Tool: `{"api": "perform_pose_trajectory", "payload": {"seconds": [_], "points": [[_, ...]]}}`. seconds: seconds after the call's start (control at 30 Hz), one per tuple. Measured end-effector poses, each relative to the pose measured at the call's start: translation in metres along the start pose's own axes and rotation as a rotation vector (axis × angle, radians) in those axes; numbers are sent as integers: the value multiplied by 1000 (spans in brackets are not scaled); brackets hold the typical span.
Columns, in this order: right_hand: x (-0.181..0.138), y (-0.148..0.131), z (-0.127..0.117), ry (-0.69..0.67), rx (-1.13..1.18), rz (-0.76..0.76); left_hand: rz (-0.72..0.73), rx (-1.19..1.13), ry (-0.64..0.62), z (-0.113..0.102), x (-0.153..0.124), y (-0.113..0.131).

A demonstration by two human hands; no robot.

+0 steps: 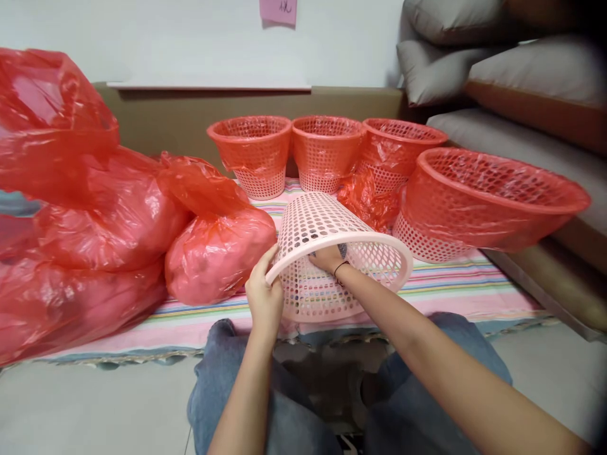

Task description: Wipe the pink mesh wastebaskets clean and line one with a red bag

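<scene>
A pale pink plastic mesh basket (322,218) lies tilted on its side, its wide opening facing me. My left hand (265,291) is closed on the left side of its rim, thumb on top. Through the opening, my right hand (328,258) reaches inside, with a thin dark band at the wrist. Its fingers are mostly hidden, so their grip is unclear. A small grey speckled patch (342,250) shows beside that hand; what it is I cannot make out. Just left of the basket sits a tied red plastic bag (220,253) with a full, rounded bottom.
Several mesh baskets lined with red bags, including a large one (474,215), stand behind and to the right. Crumpled red plastic (365,202) lies between them. Full red bags (95,253) pile at left on the striped cloth (493,284). Grey cushions (545,82) are stacked at right.
</scene>
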State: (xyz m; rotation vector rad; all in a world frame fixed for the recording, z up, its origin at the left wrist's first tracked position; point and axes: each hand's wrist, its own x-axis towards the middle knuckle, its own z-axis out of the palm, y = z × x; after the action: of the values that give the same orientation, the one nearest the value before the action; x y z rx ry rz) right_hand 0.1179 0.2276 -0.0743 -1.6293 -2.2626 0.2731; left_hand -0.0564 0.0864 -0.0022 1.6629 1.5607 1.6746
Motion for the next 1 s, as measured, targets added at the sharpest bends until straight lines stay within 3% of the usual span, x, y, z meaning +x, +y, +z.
{"api": "perform_pose_trajectory", "payload": {"seconds": [0.27,0.47,1.0], "points": [[-22,-12,-7,-119,-134,-28,-12,22,51,0,-5,-2],[-72,-24,-13,-218,-162,-91,-63,30,68,-2,-9,-6],[-200,-48,-28,-279,-46,-203,-120,11,103,-3,-17,4]]}}
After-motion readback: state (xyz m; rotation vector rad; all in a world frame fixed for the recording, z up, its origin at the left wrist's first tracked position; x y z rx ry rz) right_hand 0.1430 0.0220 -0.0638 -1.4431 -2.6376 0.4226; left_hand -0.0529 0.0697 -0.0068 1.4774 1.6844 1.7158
